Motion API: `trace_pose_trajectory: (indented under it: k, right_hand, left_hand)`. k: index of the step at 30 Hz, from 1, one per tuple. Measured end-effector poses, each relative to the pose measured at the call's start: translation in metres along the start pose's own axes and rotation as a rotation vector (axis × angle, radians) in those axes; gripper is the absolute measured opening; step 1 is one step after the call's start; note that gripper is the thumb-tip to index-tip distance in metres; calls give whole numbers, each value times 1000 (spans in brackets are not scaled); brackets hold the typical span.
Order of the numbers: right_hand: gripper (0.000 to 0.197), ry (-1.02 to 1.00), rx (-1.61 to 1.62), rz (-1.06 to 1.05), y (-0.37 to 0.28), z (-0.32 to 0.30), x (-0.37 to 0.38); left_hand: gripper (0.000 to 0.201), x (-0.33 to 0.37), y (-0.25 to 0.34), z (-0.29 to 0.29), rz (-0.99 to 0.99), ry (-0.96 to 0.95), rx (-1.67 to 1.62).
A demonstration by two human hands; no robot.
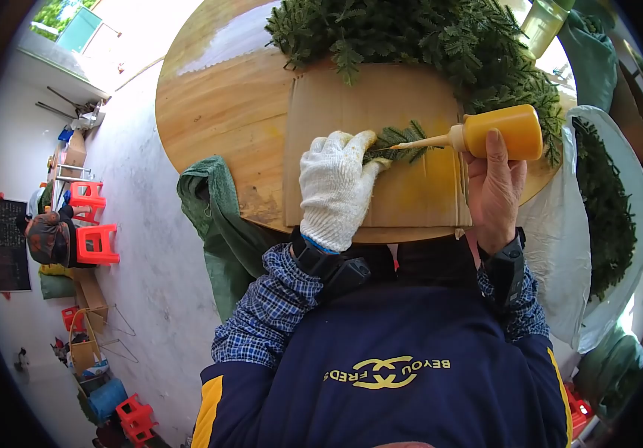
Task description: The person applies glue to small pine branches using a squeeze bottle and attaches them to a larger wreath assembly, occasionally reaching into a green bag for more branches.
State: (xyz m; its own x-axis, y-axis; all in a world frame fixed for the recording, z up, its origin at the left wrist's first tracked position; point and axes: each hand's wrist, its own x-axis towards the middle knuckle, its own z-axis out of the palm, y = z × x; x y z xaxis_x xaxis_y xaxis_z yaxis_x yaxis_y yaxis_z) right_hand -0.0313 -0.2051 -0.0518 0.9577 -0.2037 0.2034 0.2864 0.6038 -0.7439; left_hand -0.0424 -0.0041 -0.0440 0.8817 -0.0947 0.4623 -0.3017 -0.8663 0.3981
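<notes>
My left hand (336, 179), in a white knit glove, pinches the stem end of a small green fir sprig (403, 140) above a flat cardboard sheet (366, 97). Bare, my right hand (497, 179) is closed round a squeeze bottle (504, 133) of yellow-orange liquid. The bottle lies almost level, and its long thin nozzle points left at the sprig, close to my gloved fingertips. Whether the tip touches the stem I cannot tell. Yellow stains mark the cardboard and the glove's fingertips.
A big heap of fir sprigs (411, 37) covers the far side of the round wooden table (209, 112). On the right hangs a white sack (560, 239) with more greenery. Green cloth (213, 194) drapes over the left edge. Farther left are red stools (97, 244) and another person (49, 239).
</notes>
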Motion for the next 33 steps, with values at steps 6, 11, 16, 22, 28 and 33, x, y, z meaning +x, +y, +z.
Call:
trace_pose_trajectory:
  k: [6,11,16,22,28,33]
  right_hand:
    - [26,-46,-66,-88,-4,-3,-1]
    - [27,18,-41,-119,-6,-6,-2]
    - [29,45,-31,-127,-11,-15,-2]
    - [33,137,-84,-158,-21,-26,-4]
    - [34,181,-121,-195,-31,-39,-6]
    - [34,183,-122,-188,-40,-47,-3]
  left_hand:
    - [30,0,0,0,11,-3,32]
    - [29,1,3,-2,23,29,28]
    - [29,1,3,-1,40,35,35]
    - [28,0,4,-2,45,32,47]
    - [28,2,6,-2,42,37,47]
    - [28,-1,1,-7,13,25,46]
